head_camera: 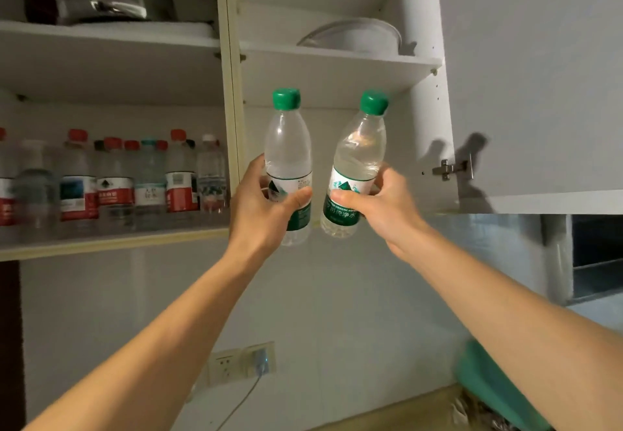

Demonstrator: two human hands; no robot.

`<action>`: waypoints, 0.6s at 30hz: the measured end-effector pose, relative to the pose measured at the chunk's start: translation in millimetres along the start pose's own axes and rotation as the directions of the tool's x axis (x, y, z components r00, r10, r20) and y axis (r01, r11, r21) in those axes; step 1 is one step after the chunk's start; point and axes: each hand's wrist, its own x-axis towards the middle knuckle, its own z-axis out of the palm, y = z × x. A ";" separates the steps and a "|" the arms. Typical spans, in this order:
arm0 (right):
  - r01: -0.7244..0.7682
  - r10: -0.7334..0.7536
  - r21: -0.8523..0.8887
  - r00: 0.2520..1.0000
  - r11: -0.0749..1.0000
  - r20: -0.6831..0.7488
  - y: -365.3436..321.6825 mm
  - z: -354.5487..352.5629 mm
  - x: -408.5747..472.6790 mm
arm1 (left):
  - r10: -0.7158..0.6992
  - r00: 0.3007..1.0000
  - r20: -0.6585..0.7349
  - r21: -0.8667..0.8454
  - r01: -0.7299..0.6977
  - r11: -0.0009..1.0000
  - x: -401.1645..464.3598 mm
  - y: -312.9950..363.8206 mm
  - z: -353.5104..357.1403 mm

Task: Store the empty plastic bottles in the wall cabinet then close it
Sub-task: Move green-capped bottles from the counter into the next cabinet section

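- Head view: the left hand [266,208] has its fingers [298,196] curled round an upright green-capped bottle [287,147].
- The right hand [381,208] grips a second bottle [359,157] — tilted slightly right, just beside the first.
- Behind both bottles, the open wall cabinet [332,73]; its door [532,86] stands right of the hands.
- Left of the fingers — a shelf row of bottles [114,181].

We grip one green-capped bottle [287,160] in our left hand [266,204] and another [357,164] in our right hand [377,204], both raised before the open wall cabinet [337,69], beside its door [539,76].
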 end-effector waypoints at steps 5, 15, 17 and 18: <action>-0.049 0.049 -0.051 0.999 0.997 -0.006 22.7 8.4 29.4 | -0.076 0.996 -0.039 0.071 0.078 0.994 23.8 -15.7 16.1; -0.091 0.108 -0.110 0.980 0.990 0.166 37.6 16.6 102.8 | -0.257 0.961 0.099 0.071 0.251 0.965 83.9 -32.3 29.4; -0.139 0.168 -0.145 0.963 0.980 0.210 37.8 18.6 116.1 | -0.333 0.936 0.112 0.070 0.327 0.942 95.5 -32.7 38.8; -0.167 0.200 -0.161 0.954 0.973 0.224 39.2 20.0 121.9 | -0.367 0.923 0.116 0.079 0.360 0.930 101.5 -33.8 43.0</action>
